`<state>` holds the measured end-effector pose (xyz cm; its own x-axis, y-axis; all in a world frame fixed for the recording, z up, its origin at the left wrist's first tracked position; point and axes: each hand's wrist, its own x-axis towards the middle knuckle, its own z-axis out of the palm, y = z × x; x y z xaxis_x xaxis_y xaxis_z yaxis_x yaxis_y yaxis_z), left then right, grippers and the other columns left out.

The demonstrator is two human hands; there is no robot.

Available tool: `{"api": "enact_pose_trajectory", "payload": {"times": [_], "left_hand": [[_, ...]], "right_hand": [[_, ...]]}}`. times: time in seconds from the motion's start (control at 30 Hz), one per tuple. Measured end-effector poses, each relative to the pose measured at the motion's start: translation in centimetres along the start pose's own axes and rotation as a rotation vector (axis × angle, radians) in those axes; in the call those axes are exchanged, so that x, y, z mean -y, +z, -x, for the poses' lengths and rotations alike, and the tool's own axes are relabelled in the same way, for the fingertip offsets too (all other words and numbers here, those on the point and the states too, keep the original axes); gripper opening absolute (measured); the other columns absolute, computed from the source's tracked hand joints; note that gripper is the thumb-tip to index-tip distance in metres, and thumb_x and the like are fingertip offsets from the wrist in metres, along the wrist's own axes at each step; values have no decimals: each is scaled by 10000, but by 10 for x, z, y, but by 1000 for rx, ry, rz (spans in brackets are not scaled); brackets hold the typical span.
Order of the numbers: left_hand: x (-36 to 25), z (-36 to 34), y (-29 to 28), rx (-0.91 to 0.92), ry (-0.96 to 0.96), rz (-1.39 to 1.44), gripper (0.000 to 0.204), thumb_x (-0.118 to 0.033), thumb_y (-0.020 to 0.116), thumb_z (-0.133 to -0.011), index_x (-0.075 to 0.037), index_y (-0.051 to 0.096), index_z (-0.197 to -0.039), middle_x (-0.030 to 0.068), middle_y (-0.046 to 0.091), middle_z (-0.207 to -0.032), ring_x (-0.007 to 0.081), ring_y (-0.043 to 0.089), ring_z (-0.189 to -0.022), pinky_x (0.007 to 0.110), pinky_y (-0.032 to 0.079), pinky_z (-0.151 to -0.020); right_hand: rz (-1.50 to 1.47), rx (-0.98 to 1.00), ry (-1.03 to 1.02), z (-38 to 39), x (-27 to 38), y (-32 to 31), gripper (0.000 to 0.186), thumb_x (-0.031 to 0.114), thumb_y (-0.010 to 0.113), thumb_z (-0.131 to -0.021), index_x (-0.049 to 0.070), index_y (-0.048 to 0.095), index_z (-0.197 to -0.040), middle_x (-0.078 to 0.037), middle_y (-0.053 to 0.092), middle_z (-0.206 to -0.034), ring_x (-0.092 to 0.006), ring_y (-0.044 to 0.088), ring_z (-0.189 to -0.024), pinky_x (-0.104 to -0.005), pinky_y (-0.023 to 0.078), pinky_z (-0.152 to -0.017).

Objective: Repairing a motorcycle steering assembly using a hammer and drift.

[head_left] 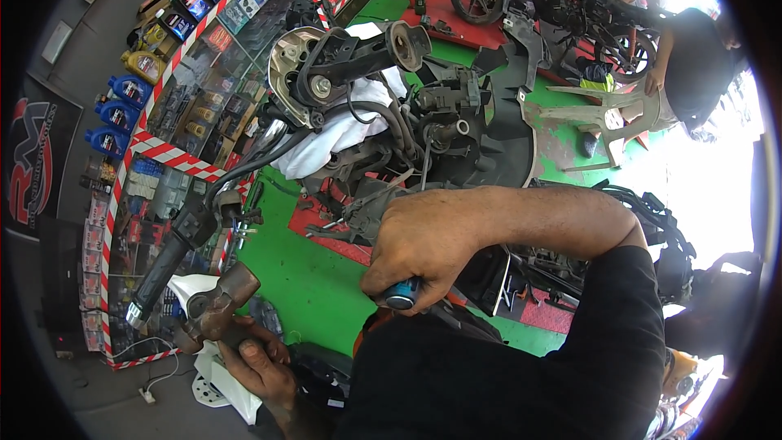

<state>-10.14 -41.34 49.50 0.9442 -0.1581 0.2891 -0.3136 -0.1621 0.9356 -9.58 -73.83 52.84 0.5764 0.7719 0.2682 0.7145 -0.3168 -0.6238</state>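
My right hand [428,240] is closed round a screwdriver [400,297], whose blue-and-black handle end faces me. A thin metal shaft rises beyond my knuckles toward the steering stem [448,132] of a partly dismantled motorcycle. At the lower left, my left hand [265,367] grips a hammer [221,303] just below its worn, rusty-brown head. Above the hammer lies the motorcycle's handlebar [183,228] with a black grip. The loosened fork clamp [305,73] rests tilted on a white cloth [342,138].
A glass display case [204,114] edged in red-and-white tape stands on the left, with oil bottles [126,118] along it. Beyond the motorcycle are a plastic chair [611,118], a person [692,65] and another motorcycle [562,0]. The floor [318,301] is green.
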Motion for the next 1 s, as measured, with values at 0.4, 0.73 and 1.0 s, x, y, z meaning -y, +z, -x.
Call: {"api": "enact_pose_trajectory", "payload": {"times": [0.4,0.73,1.0], "left_hand": [[1,21,11,491,755,-462,503,-291,676,-954,-30,490,-1341,108,653,-815,232,652,-609,327,497,-509],[-11,45,10,259,681,-113,207,-233,669,-902,-37,627,-955,100,595,-760,335,581,-603,434,483,-593],[20,37,13,429,535,-404,266,-222,776,-795,-59,610,-922,121,645,-840,360,652,-771,479,516,-702]], "right_hand": [[97,-92,232,-4,10,8,220,283,739,-737,83,650,-756,-117,641,-638,-356,679,-666,-489,505,-582],[180,-99,182,3,5,15,336,292,827,-607,112,609,-789,-49,639,-676,-302,669,-665,-457,495,-572],[206,-146,193,9,4,2,219,235,741,-683,116,612,-813,-40,644,-699,-298,665,-681,-443,497,-571]]}}
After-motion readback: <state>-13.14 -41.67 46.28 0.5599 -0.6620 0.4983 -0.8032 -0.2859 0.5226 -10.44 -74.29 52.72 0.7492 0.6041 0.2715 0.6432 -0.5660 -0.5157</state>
